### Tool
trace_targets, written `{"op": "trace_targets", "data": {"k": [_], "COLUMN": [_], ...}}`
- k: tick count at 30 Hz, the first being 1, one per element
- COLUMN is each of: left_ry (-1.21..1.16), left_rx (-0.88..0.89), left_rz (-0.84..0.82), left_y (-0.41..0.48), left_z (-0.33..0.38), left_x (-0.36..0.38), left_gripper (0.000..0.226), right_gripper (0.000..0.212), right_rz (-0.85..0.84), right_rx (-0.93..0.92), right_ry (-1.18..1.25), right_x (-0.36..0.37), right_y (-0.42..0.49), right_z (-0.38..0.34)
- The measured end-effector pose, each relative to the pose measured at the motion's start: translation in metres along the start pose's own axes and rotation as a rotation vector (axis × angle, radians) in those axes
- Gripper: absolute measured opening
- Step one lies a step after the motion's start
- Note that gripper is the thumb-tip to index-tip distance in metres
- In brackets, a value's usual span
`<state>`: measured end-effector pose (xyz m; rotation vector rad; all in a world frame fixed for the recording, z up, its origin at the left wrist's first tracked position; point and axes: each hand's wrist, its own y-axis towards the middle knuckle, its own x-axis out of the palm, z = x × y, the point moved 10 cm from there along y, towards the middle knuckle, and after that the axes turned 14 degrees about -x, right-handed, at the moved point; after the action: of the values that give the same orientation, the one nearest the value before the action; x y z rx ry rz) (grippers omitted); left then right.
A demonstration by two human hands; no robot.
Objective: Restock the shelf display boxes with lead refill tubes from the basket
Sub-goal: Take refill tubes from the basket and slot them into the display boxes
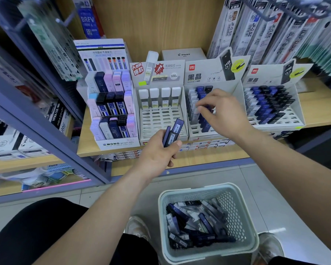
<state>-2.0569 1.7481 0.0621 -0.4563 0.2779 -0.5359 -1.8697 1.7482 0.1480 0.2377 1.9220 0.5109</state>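
Observation:
My left hand (161, 150) grips a small bunch of dark blue lead refill tubes (173, 131), fanned upward in front of the shelf. My right hand (221, 111) hovers over the middle white display box (212, 73) of blue, grey and black tubes; its fingers are curled down among the tubes, and I cannot tell whether they pinch one. A second box (275, 119) to the right is nearly full. On the floor a pale green basket (243, 213) holds several loose tubes (195, 224).
Left of the middle box stand a white-tube display (161, 119) with many free slots and a MONO display (113, 109). Hanging refill packs crowd the upper right and left. A grey shelf frame (46, 119) juts out on the left. My shoes flank the basket.

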Motion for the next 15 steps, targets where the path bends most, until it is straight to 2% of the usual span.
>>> {"op": "trace_targets", "data": {"k": [6, 9, 12, 15], "left_ry": [-0.003, 0.009, 0.011, -0.005], "left_rx": [0.002, 0.009, 0.018, 0.037], "left_rz": [0.018, 0.014, -0.009, -0.032], "left_y": [0.0, 0.001, 0.002, -0.001], "left_z": [0.0, 0.0, 0.002, 0.007], "left_x": [-0.004, -0.004, -0.001, 0.004], "left_gripper": [0.01, 0.01, 0.007, 0.008], "right_gripper": [0.014, 0.016, 0.017, 0.021], "right_rz": [-0.014, 0.055, 0.094, -0.05], "right_rx": [0.056, 0.09, 0.091, 0.112], "right_ry": [-0.039, -0.024, 0.138, 0.353], "right_x": [0.007, -0.001, -0.005, 0.017], "right_y": [-0.002, -0.006, -0.012, -0.018], "right_z": [0.002, -0.002, -0.021, -0.042]}}
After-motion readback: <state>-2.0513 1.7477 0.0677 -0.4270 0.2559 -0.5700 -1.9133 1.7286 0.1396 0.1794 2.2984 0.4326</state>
